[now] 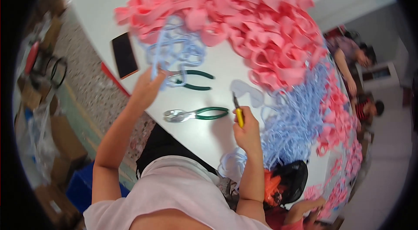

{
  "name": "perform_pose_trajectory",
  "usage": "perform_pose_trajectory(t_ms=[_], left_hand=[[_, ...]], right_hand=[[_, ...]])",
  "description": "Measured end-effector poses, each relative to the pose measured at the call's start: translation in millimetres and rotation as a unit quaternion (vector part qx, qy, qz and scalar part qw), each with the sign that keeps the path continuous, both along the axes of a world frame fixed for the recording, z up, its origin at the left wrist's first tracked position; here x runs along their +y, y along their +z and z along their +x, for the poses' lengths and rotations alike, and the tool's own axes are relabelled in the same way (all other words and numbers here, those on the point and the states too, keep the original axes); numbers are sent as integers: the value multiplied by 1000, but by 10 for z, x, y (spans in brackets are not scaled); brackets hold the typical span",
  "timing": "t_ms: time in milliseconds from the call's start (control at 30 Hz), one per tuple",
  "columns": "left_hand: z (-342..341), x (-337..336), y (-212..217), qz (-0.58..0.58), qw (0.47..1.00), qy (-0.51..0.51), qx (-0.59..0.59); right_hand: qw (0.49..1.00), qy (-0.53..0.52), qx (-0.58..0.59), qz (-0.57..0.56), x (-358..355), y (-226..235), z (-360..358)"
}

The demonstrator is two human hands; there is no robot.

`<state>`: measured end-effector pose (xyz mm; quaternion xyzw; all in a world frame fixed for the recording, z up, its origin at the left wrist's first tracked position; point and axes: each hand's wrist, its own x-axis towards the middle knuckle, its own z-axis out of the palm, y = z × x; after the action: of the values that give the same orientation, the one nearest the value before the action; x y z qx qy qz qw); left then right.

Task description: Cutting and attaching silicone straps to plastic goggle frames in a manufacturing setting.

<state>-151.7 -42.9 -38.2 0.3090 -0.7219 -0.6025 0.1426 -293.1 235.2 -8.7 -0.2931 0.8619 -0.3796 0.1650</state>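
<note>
Left hand (147,87) grip is clamped on a bunch of pale blue straps (176,51), pulling at its lower end right where it spills off the pink strap heap (244,16). Right hand (247,132) grip is closed round a small yellow-handled cutter (237,110), blade end up.

Between the 2 grips: bare white tabletop (204,136), the only open patch. 2 green-handled pliers lie in it, 1 (191,80) just right of the left grip, 1 (196,114) just left of the right grip. 1 loose pale strap piece (247,91) sits just above the cutter tip.

Right of the right grip: 1 big spread of blue straps (296,121), packed close, with more pink pieces beyond it.

Left of the left grip: 1 dark flat phone-like slab (124,54) near the tabletop's edge, which runs diagonally under the left forearm. Floor and cardboard boxes (65,143) beyond that.

Below the right grip: 1 black bag (294,177) near the tabletop's near edge.
</note>
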Motion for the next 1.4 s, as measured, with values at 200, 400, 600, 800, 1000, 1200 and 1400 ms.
perform_pose_trajectory(t_ms=[200,400,600,800,1000,1200,1400], left_hand=[[-402,-50,-67,-436,897,78,13],[-325,268,3,-437,897,43,54],[-279,448,78,-388,916,8,100],[-195,460,151,-396,910,14,126],[-80,438,148,-401,908,21,120],[-32,373,118,-376,918,8,127],[-31,360,89,-373,919,21,124]], right_hand=[[987,-81,104,89,277,18,-237],[923,-168,295,179,412,-22,-593],[886,-165,386,197,430,-94,-1018],[871,-225,409,149,547,13,-1557],[888,-273,259,262,892,137,-1658],[783,-394,345,335,1692,569,-1531],[784,-384,304,381,1772,919,-1146]])
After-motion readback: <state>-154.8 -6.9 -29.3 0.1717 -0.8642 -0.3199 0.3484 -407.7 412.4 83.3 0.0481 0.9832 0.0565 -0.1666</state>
